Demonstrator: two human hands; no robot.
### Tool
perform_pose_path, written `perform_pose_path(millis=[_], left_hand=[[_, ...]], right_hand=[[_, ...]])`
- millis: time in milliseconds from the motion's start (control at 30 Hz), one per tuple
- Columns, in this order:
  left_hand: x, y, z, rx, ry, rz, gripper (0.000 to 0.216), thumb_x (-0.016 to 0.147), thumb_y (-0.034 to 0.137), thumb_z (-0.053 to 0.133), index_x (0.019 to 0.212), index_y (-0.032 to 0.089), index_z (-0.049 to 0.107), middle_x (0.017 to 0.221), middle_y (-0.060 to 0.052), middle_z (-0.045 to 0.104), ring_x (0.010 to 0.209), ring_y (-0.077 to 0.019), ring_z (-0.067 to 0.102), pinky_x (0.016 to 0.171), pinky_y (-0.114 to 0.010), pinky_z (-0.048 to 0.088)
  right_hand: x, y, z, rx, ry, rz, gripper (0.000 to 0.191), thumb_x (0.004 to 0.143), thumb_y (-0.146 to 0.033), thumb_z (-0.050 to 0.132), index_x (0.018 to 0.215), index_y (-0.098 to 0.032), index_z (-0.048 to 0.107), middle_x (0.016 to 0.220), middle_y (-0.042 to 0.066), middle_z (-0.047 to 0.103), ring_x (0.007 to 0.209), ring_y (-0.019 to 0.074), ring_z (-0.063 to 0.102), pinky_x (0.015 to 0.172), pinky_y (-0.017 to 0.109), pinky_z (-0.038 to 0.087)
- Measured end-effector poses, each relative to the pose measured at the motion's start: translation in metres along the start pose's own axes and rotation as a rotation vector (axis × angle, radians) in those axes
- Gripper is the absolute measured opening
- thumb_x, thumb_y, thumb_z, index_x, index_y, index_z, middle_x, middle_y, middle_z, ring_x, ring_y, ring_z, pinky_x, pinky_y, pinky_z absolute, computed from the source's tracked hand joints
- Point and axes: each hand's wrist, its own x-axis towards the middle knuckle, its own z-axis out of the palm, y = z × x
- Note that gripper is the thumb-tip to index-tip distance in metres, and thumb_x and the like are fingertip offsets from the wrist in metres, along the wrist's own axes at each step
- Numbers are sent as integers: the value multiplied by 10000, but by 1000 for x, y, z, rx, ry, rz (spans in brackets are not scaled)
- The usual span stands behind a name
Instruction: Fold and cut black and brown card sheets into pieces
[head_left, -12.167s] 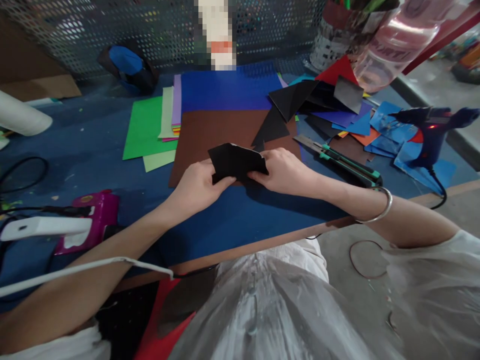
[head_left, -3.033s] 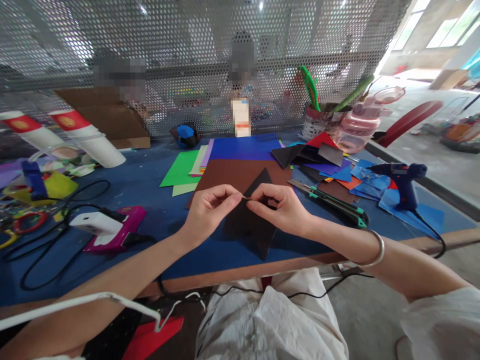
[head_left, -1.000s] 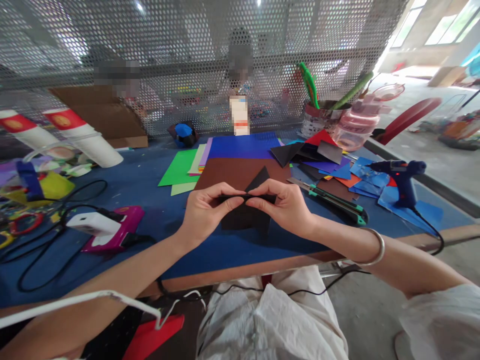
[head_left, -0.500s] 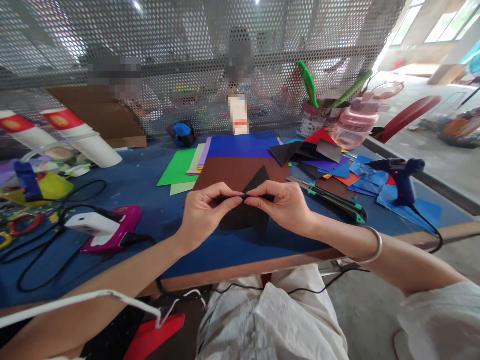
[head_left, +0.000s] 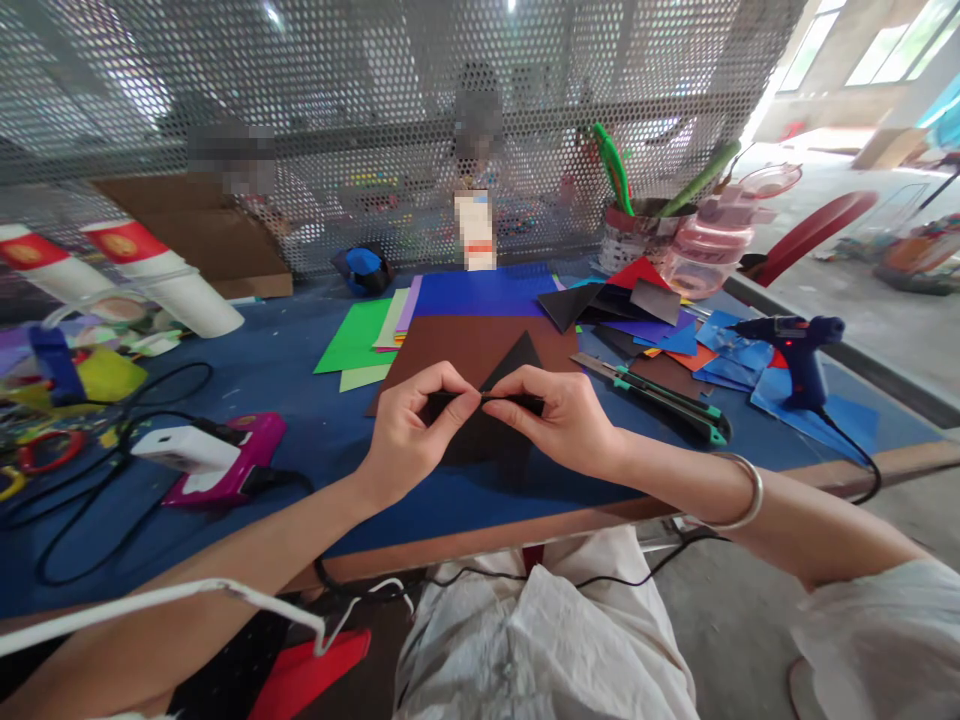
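Observation:
Both my hands hold a folded piece of black paper just above the blue table. My left hand pinches its top fold at the left with thumb and forefinger. My right hand pinches the same fold at the right; a silver bangle is on that wrist. Behind the hands lie a brown sheet with a black triangle on it, and a blue sheet farther back.
A green-handled utility knife and a blue glue gun lie to the right among paper scraps. At left are a magenta glue gun, cables and white rolls. Green sheets, a pen pot and a perforated metal screen stand behind.
The hands have drawn a little closer together along the fold, and the black paper now hangs slightly higher and narrower. Twelve seconds ago it was held flatter, low over the brown sheet.

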Motion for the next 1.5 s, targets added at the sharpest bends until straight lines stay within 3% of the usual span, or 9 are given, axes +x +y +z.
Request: perform_pose_path(millis=[233, 567, 867, 1100, 1300, 1500], left_hand=[[2, -5, -3, -14, 57, -68, 219, 892, 356, 697, 738, 214, 629, 706, 16, 615, 618, -126, 490, 586, -272, 393], [2, -6, -2, -28, 59, -67, 212, 877, 344, 716, 722, 213, 655, 679, 20, 611, 632, -131, 510, 581, -264, 399], [2, -6, -2, -44, -21, -39, 218, 884, 300, 708, 704, 200, 637, 677, 25, 586, 623, -117, 504, 580, -266, 379], [6, -2, -4, -70, -129, -15, 25, 839, 227, 770, 822, 208, 773, 795, 15, 745, 727, -124, 660, 673, -228, 485], [6, -5, -7, -94, -97, -35, 136, 867, 232, 759, 733, 214, 760, 746, 28, 731, 712, -118, 641, 699, -241, 474], [7, -12, -9, -206, -107, -91, 139, 874, 266, 782, 739, 236, 767, 755, 38, 716, 715, -117, 605, 691, -255, 446]], right_hand=[[2, 4, 0, 60, 44, 109, 201, 913, -393, 762, 906, -192, 755, 742, -13, 723, 534, 78, 508, 506, 226, 421], [4, 10, 0, 111, 74, 114, 172, 890, -361, 783, 844, -195, 790, 795, 13, 787, 682, 132, 677, 624, 249, 515], [3, 8, -2, 85, 42, 200, 147, 853, -280, 735, 742, -193, 695, 698, -2, 718, 622, 125, 590, 582, 261, 437], [1, 9, 1, 131, 4, 200, 164, 865, -333, 709, 777, -199, 676, 723, 10, 708, 639, 140, 587, 596, 282, 432], [4, 6, 1, 202, -26, 212, 156, 883, -349, 714, 831, -203, 697, 765, 5, 714, 665, 134, 598, 615, 276, 452], [6, 6, -2, 211, -18, 268, 276, 848, -428, 759, 746, -217, 612, 723, -1, 670, 625, 130, 556, 589, 280, 452]])
